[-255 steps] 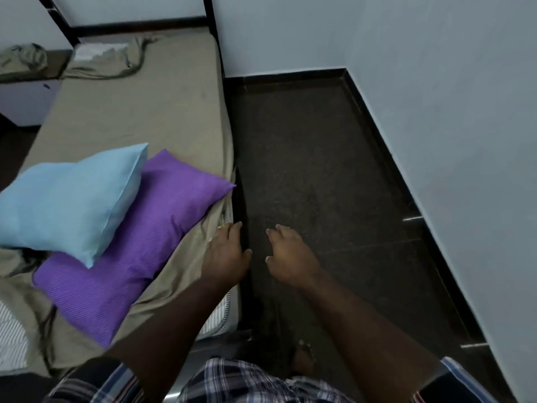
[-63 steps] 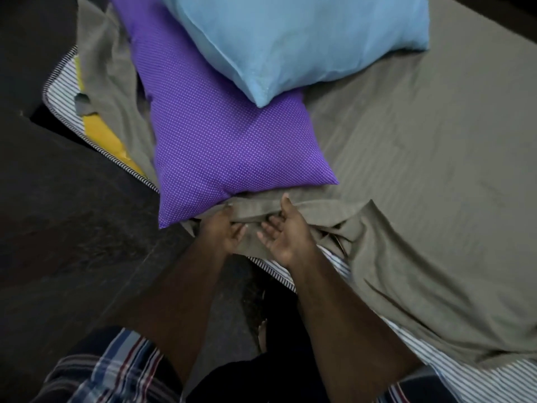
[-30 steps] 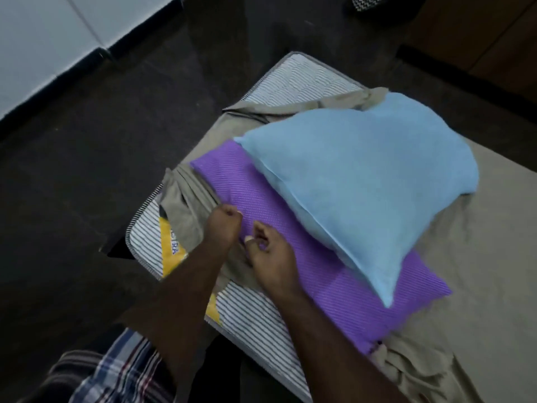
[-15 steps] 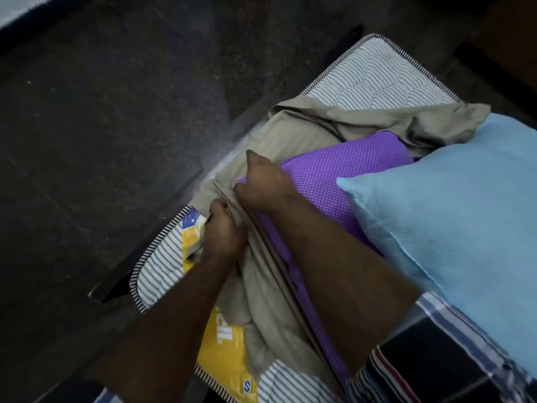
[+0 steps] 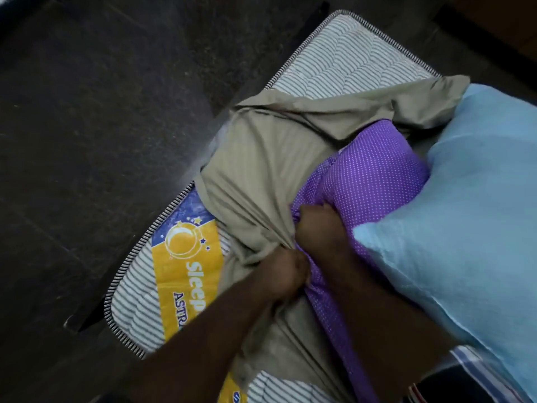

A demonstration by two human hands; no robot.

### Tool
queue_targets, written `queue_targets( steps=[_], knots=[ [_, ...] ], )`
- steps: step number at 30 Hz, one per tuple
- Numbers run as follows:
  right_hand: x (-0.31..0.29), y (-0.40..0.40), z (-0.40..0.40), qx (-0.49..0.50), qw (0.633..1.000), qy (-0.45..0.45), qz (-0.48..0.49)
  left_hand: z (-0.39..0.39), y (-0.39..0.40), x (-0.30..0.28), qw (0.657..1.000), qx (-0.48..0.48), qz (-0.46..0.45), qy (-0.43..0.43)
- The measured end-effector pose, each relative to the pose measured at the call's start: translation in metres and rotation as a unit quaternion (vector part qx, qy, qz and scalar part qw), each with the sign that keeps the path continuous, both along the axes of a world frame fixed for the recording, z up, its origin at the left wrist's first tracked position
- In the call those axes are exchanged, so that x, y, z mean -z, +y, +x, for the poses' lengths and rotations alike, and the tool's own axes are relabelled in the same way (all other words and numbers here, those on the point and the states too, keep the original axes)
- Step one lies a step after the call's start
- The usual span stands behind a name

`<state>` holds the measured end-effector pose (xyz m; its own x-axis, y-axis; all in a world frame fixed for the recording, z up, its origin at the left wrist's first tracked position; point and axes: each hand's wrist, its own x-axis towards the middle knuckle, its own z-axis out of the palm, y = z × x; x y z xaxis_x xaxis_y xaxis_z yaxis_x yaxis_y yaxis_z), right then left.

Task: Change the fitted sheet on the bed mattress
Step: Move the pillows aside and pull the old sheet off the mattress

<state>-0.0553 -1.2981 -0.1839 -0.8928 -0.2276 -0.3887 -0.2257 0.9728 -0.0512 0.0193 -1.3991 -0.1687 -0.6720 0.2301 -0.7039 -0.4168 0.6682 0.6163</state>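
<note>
The khaki fitted sheet (image 5: 261, 158) lies bunched and pulled off the near end of the striped mattress (image 5: 343, 62), baring a yellow and blue brand label (image 5: 186, 257). My left hand (image 5: 286, 274) grips a gathered fold of the sheet, which stretches taut from its fist. My right hand (image 5: 318, 225) is a fist at the sheet's edge, pressed against the purple dotted pillow (image 5: 374, 175); I cannot tell whether it grips sheet or pillow. A light blue pillow (image 5: 465, 228) lies on top of the purple one, at the right.
Dark tiled floor (image 5: 101, 112) surrounds the mattress on the left and at the top. A dark bed frame corner (image 5: 84, 318) sticks out under the mattress at the lower left. My checked garment (image 5: 476, 370) shows at the bottom right.
Both hands have drawn closer together and pulled the sheet farther off the mattress end, uncovering more of the yellow label. The view has moved in closer.
</note>
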Motion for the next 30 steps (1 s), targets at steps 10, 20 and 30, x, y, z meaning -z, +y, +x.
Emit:
queue_targets(
  steps=[10,20,30],
  knots=[
    [-0.01,-0.004,-0.009,0.11,0.949,0.06,-0.289,-0.017,-0.034,-0.002,0.938,-0.221,-0.105,0.248],
    [0.021,0.06,0.014,-0.023,0.997,0.005,-0.068,-0.055,0.046,0.041,0.987,-0.064,0.066,0.131],
    [0.04,0.273,0.124,0.072,0.994,-0.071,-0.029,0.026,0.238,0.043,0.982,0.143,0.117,0.041]
  ],
)
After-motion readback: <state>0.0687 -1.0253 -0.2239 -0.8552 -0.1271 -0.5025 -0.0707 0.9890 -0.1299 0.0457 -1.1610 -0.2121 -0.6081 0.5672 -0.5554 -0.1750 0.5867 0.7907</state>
